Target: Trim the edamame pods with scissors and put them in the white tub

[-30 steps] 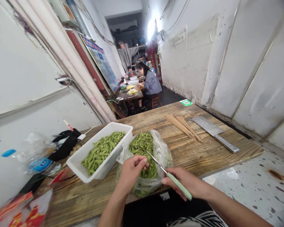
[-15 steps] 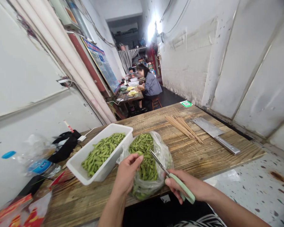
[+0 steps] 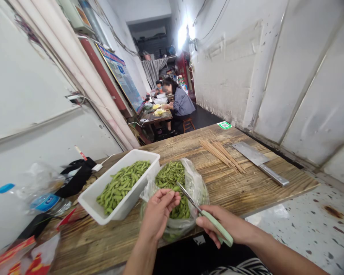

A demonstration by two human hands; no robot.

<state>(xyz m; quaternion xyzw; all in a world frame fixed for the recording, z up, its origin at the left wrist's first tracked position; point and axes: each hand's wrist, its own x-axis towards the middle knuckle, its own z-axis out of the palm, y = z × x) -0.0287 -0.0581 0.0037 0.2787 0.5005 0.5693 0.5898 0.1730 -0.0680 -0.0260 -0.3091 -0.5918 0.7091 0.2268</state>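
Note:
My left hand (image 3: 162, 208) is over the clear plastic bag (image 3: 199, 183), its fingers curled and pinched. A green edamame pod (image 3: 176, 188) shows at its fingertips, partly hidden by them. In my right hand (image 3: 218, 223) is a pair of scissors (image 3: 215, 226) with pale green handles. Their metal blades point up and left, with the tips beside the pod; the blades look close together. More edamame pods (image 3: 170, 173) fill the open bag beneath both hands. To the left of the bag stands a white plastic tub (image 3: 84, 198) holding many edamame pods (image 3: 123, 185).
On the wooden table (image 3: 218, 194) lie a bundle of thin wooden skewers (image 3: 223, 154) and a cleaver (image 3: 259, 162) to the right. A water bottle (image 3: 47, 202) and red-and-white packaging (image 3: 25, 258) are at left. Another person (image 3: 182, 101) sits at a farther table.
My left hand has turned slightly, showing more of its curled fingers, and moved a little right, closer to the scissor tips. The right hand still holds the scissors. The view has shifted slightly.

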